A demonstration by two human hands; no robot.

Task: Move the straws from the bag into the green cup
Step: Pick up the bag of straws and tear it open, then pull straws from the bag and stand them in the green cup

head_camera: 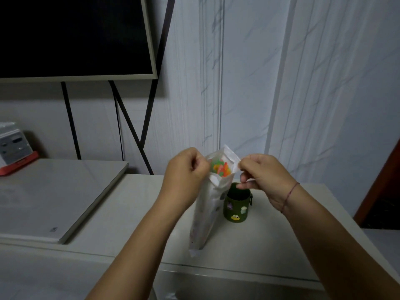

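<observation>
White counter [121, 213] | hands [186, 169] [262, 172] hold bag [205, 213] open | green cup [237, 206] behind

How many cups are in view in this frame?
1. The green cup stands on the white counter, just behind the bag held up by the left hand and right hand. Nothing suggests another, though the bag hides some counter.

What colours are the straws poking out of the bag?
Green, orange and yellow straws show in the bag, seen in the head view.
</observation>
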